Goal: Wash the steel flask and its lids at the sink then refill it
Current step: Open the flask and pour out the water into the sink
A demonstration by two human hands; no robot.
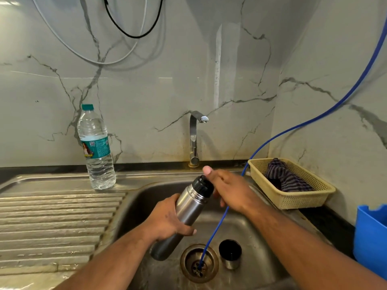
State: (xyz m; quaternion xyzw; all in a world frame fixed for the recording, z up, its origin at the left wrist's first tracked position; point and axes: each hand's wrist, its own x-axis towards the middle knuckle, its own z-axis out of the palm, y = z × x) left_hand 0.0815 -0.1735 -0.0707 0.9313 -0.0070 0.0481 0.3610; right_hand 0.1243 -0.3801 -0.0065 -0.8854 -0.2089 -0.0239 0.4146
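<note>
Low in the sink (261,243), a blue tube (217,225) ends in the drain (187,251), and a steel cup (230,255) stands upright just right of it. Above the basin the left hand (167,222) grips the flask (188,206) around its middle, tilted with its top up and to the right. The right hand (230,191) is closed around the black stopper (202,185) on the flask's neck. Farther back a basket (303,198) holding a cloth (287,176) sits right, a bottle (97,153) stands left, and the tap (193,139) rises by the wall.
</note>
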